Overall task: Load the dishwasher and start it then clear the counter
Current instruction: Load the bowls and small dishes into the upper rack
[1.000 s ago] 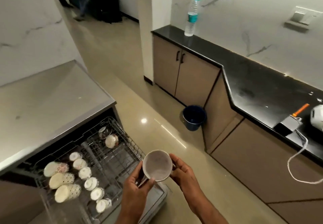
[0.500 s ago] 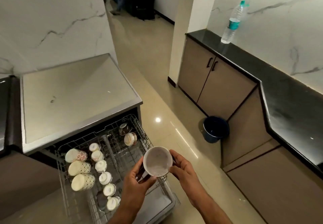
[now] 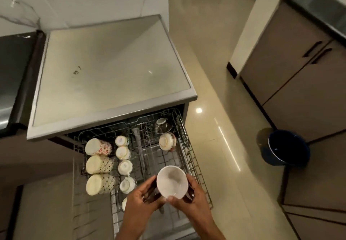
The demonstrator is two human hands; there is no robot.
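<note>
White inside, the bowl (image 3: 172,181) sits between our two hands above the pulled-out dishwasher rack (image 3: 189,157), its mouth tipped up toward us. Our left hand (image 3: 144,200) curls its fingers round the bowl's left side; our right hand (image 3: 192,200) grips the right side, thumb on the near rim. Cups (image 3: 122,153) and mugs (image 3: 99,164) lie in rows on the rack's left, seemingly on their sides.

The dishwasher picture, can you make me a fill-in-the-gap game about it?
1. Both hands hold a white ____ above the rack.
2. The left hand and the right hand grip it from ____ sides.
3. The bucket standing on the floor is dark ____.
4. The three big patterned cups lie in the rack's ____ column.

Missing words: bowl; opposite; blue; left
</note>
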